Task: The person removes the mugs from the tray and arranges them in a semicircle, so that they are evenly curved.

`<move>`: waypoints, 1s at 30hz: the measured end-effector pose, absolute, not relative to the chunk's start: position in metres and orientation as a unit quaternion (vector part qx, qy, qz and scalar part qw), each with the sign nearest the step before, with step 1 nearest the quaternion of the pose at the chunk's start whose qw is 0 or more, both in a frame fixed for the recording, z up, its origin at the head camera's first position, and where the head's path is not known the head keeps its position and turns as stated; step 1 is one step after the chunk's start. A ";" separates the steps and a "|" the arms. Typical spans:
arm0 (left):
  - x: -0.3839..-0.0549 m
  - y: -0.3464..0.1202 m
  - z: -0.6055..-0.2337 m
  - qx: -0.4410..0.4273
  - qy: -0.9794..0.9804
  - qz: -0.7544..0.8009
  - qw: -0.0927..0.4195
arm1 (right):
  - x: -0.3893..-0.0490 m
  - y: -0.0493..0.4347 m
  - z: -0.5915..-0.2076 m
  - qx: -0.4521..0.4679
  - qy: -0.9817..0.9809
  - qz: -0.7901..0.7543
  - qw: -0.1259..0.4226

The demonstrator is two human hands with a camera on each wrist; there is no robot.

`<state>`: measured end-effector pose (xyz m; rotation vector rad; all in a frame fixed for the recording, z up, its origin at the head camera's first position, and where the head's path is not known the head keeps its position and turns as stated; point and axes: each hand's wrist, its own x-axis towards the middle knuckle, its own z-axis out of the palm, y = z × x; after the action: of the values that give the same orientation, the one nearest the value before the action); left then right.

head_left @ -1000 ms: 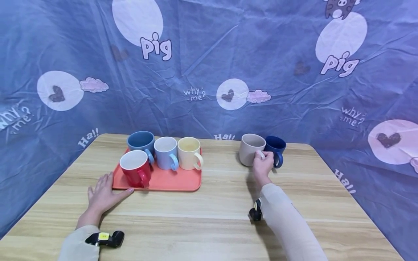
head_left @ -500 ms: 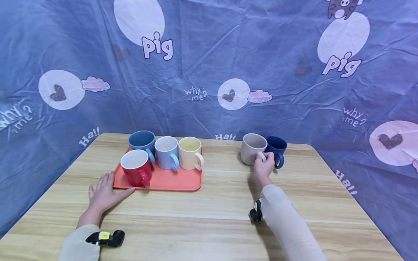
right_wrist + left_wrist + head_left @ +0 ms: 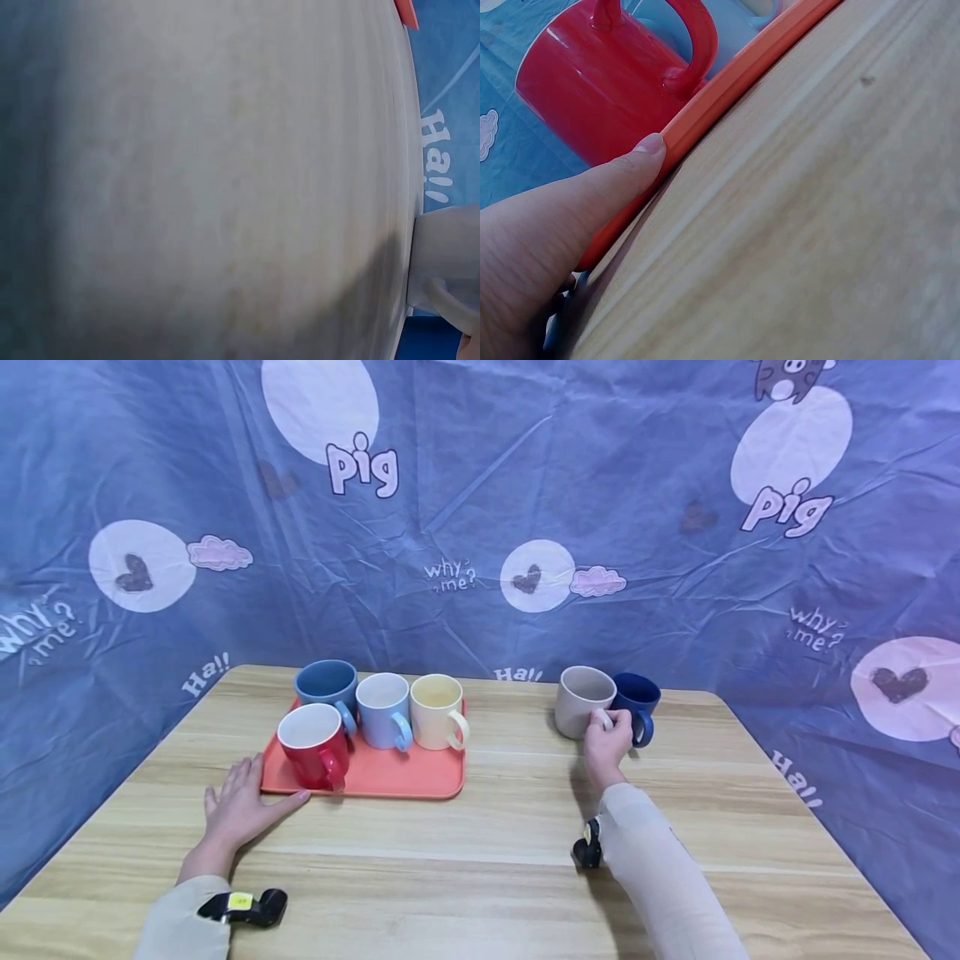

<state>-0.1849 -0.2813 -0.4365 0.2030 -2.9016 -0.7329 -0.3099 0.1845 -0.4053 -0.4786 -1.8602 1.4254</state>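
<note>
My right hand pinches the handle of a light grey mug, which stands upright at the back right of the table. In the right wrist view, that grey mug shows at the right edge, with only a bit of finger by its handle. Fingers spread, my left hand rests at the front left corner of an orange-red tray. Its thumb touches the tray's front rim in the left wrist view, close below a red mug.
A navy mug stands close beside the grey one. On the tray, behind the red mug, are a slate-blue mug, a light blue mug and a cream mug. A blue printed cloth hangs behind the wooden table.
</note>
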 end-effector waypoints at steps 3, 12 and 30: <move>-0.185 -0.281 -0.437 0.068 -0.965 -0.243 0.071 | -0.310 0.185 -0.405 -0.186 -0.724 0.554 0.366; -0.185 -0.281 -0.437 0.068 -0.964 -0.244 0.076 | -0.308 0.185 -0.402 -0.193 -0.723 0.559 0.357; -0.184 -0.281 -0.437 0.067 -0.965 -0.243 0.073 | -0.296 0.186 -0.395 -0.181 -0.754 0.534 0.335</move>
<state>-0.1844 -0.2811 -0.4366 0.1999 -2.8985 -0.7292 -0.2965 0.1861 -0.3952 -0.4730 -1.9680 1.3942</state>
